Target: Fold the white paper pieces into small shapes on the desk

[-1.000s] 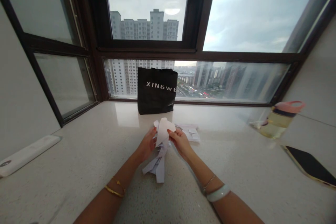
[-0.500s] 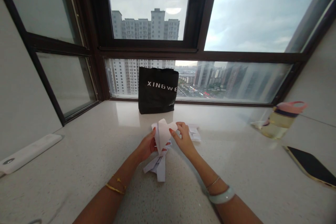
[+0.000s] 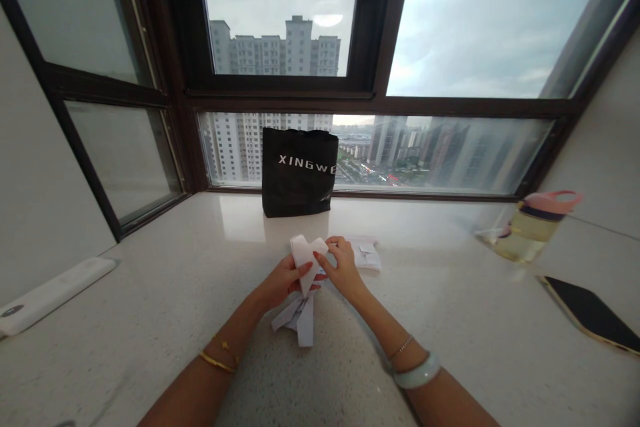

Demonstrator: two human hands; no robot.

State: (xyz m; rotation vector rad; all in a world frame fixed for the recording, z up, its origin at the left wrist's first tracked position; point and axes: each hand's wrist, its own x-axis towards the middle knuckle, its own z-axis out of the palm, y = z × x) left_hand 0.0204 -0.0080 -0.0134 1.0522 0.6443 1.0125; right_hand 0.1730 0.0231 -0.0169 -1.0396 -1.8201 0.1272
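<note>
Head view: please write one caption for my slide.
Left hand and right hand hold a heart-shaped white piece over a speckled counter, in front of a black bag.

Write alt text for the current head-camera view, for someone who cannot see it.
A person's left hand and right hand hold folded white paper above a speckled counter. Behind them, a black bag stands before a window overlooking tall buildings; a pink-lidded bottle and a phone are at right.
</note>
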